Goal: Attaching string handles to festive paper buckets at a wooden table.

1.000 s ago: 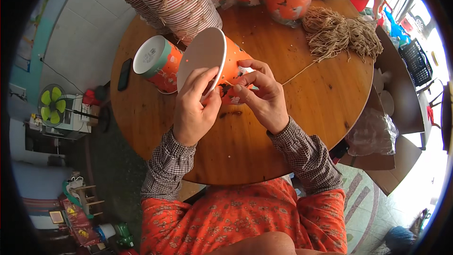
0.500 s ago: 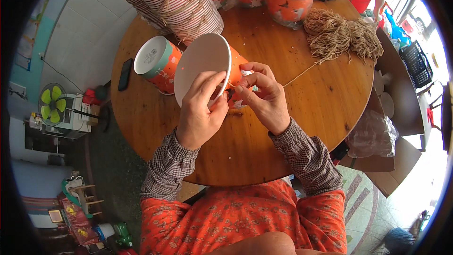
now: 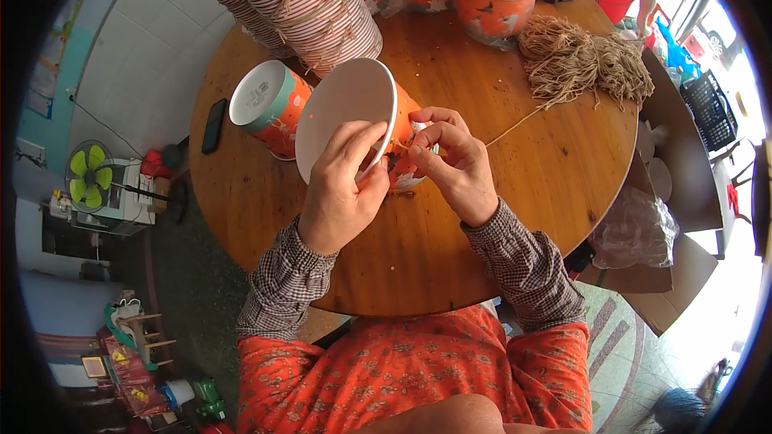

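Note:
An orange paper bucket with a white inside (image 3: pixel 334 104) is tilted over the table, its mouth turned toward the left. My left hand (image 3: pixel 346 185) grips its rim, fingers inside the mouth and thumb outside. At the bucket's outer wall, my right hand (image 3: pixel 454 165) pinches a thin tan cord (image 3: pixel 519 124) between thumb and forefinger. The cord trails off rightward to a bundle of tan cords (image 3: pixel 587 60) on the table. Where the cord meets the bucket wall, my fingertips partly hide it. Behind it, another orange and green bucket (image 3: pixel 273 108) stands upside down.
Tall stacks of orange buckets (image 3: pixel 322 20) with cords hanging on them stand at the back left. More bagged stacks (image 3: pixel 490 0) are at the back. A black phone (image 3: pixel 214 125) lies at the round wooden table's (image 3: pixel 386 281) left edge. A cardboard box (image 3: pixel 679 145) stands at the right.
My right hand has shifted slightly to the right, drawing the pinched cord a little away from the bucket wall. My left hand keeps its hold on the rim.

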`<state>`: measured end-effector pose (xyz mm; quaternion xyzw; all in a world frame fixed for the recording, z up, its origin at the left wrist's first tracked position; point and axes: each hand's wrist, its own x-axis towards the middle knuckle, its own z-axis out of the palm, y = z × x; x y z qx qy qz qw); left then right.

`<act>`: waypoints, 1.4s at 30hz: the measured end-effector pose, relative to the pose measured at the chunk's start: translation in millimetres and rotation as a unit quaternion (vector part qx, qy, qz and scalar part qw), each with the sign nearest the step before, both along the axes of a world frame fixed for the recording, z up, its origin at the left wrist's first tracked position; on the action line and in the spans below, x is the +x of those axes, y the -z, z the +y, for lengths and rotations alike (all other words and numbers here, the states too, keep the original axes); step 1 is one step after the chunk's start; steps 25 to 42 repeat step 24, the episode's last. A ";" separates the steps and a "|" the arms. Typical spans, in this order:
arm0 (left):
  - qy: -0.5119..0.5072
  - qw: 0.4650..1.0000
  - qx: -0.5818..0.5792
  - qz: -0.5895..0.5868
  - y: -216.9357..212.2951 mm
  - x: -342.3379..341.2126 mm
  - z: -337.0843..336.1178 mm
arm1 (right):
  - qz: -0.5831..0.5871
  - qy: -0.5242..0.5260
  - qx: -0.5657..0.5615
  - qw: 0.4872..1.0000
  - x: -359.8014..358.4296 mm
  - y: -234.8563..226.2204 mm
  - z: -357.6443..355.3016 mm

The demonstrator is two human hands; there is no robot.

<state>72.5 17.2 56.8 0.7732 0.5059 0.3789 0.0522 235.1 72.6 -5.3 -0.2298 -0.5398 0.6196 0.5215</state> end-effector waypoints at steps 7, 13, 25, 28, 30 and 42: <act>-0.024 0.992 -0.034 -0.119 1.4 6.0 3.3 | 0.035 -0.041 0.033 0.998 4.6 -0.9 0.8; 0.021 0.999 -0.008 0.037 4.1 2.3 2.0 | 0.063 -0.049 0.057 0.995 6.9 -2.4 -1.2; 0.039 0.991 -0.078 -0.100 2.0 1.6 9.9 | -0.039 0.013 0.190 0.981 8.3 -1.8 -0.3; 0.039 0.991 -0.078 -0.100 2.0 1.6 9.9 | -0.039 0.013 0.190 0.981 8.3 -1.8 -0.3; 0.039 0.991 -0.078 -0.100 2.0 1.6 9.9 | -0.039 0.013 0.190 0.981 8.3 -1.8 -0.3; 0.039 0.991 -0.078 -0.100 2.0 1.6 9.9 | -0.039 0.013 0.190 0.981 8.3 -1.8 -0.3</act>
